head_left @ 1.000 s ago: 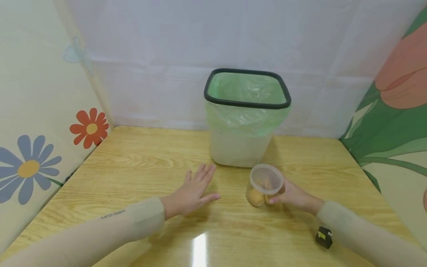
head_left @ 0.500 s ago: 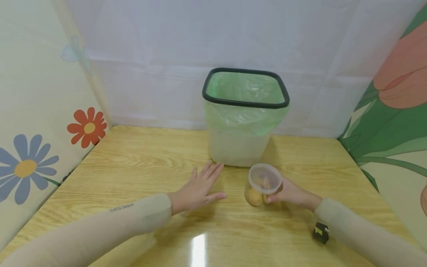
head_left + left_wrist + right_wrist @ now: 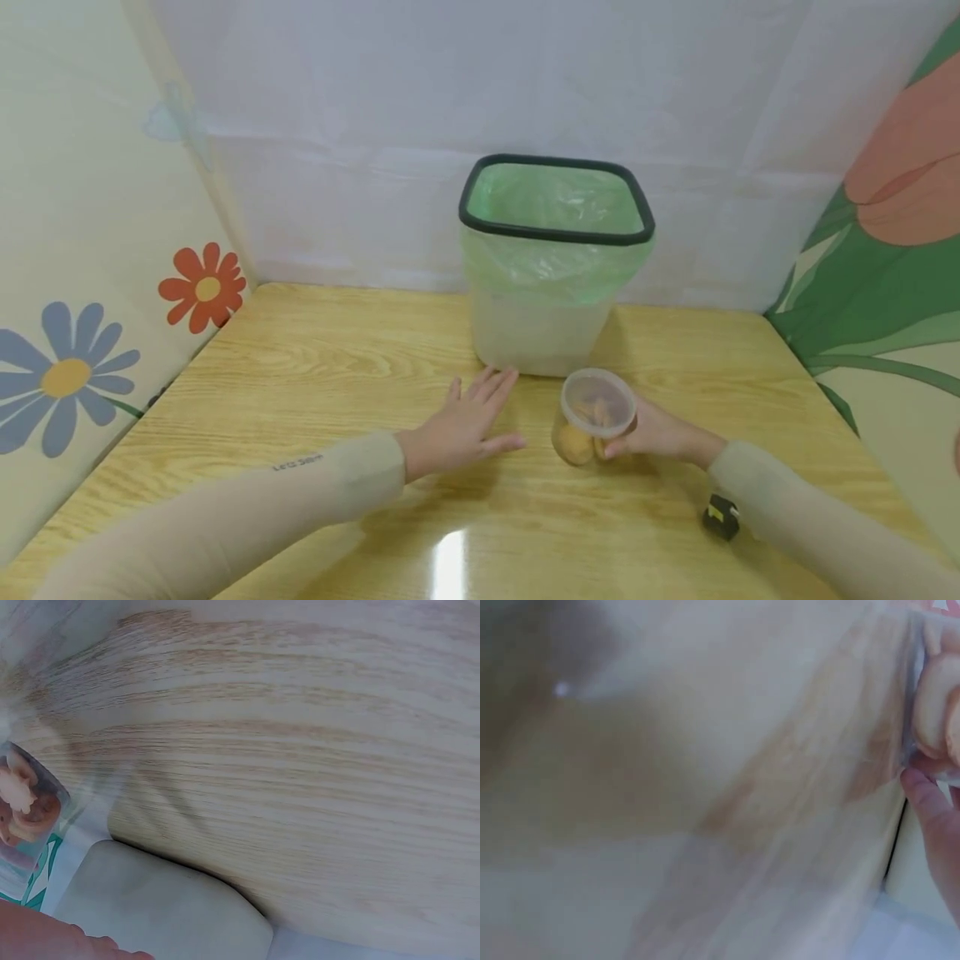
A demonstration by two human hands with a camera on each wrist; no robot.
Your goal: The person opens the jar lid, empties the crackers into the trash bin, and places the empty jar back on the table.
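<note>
A clear plastic jar (image 3: 597, 412) with tan and orange, cookie-like pieces inside stands on the wooden table, in front of the trash can. My right hand (image 3: 660, 432) grips its right side, thumb toward the front; in the right wrist view a finger (image 3: 926, 802) lies along the base of the jar (image 3: 937, 697). To the jar's left, my left hand (image 3: 459, 429) reaches out low over the table with straight, spread fingers and nothing in it. At the left edge of the left wrist view, the jar (image 3: 30, 802) appears beyond part of the left hand (image 3: 52, 937).
The trash can (image 3: 532, 333), with a green liner and black rim (image 3: 555, 236), stands at the back middle of the table (image 3: 337, 350). A small black object (image 3: 722, 517) with a yellow patch shows beside the right sleeve. Flower-patterned walls flank the table; white cloth (image 3: 360, 167) hangs behind.
My left hand has slid right and slightly forward, nearer the trash can and the jar. The right hand keeps its grip, and the jar stays in place.
</note>
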